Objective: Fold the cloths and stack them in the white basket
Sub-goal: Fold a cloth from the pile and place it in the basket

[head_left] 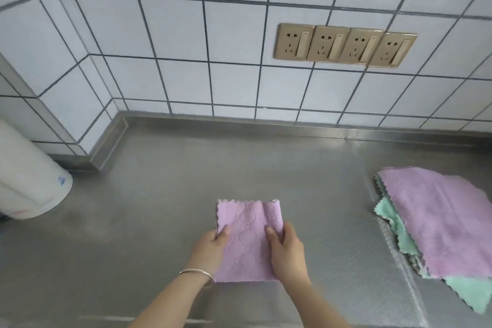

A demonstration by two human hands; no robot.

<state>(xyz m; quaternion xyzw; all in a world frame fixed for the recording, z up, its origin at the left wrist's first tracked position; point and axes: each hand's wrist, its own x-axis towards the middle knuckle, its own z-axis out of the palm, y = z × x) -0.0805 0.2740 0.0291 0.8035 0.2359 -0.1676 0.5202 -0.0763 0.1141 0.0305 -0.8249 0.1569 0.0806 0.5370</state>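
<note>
Folded pink cloth [247,237] pinched by both hands on counter [149,194].

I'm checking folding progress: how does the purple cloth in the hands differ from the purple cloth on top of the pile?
The held purple cloth looks folded and narrower; the pile's purple cloth lies spread open. Both hands, left hand and right hand, grip the first; nothing touches the second. Both have wavy edges.
</note>
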